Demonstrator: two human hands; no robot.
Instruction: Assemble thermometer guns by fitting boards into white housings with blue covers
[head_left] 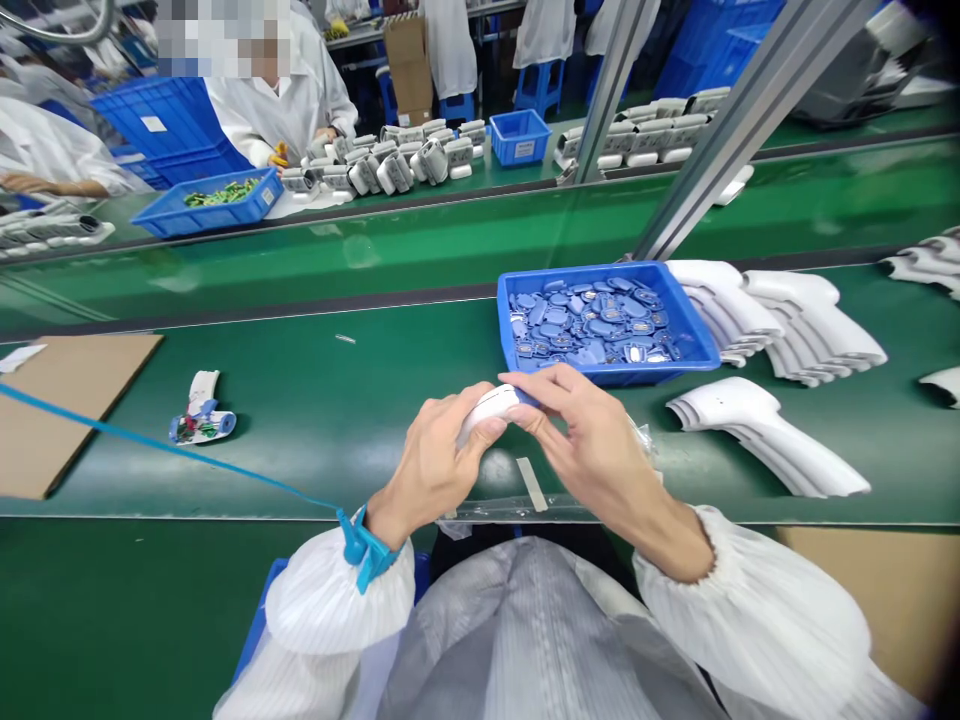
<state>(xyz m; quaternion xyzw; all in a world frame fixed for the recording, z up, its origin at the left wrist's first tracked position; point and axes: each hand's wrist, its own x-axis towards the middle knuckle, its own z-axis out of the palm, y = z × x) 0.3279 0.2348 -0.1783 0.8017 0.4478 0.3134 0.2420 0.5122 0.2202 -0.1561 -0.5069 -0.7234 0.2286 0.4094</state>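
My left hand [439, 455] is wrapped round a white plastic housing [491, 403], held up above the green bench. From the other side my right hand [592, 430] pinches a small blue plastic part [527, 397] against the end of that housing. The fingers hide much of both pieces, so I cannot tell how far the blue part is seated. Just beyond my right hand stands a blue bin [508, 340] full of similar blue parts. A single white handle-shaped shell [765, 430] lies to the right.
More white shells [802, 310] are stacked at the right. On the left lie an opened shell with circuitry [202, 415] and a cardboard sheet [67, 400]. A blue cord [187, 450] runs from my left wristband. A metal post [720, 130] rises behind; a co-worker [277, 100] sits opposite.
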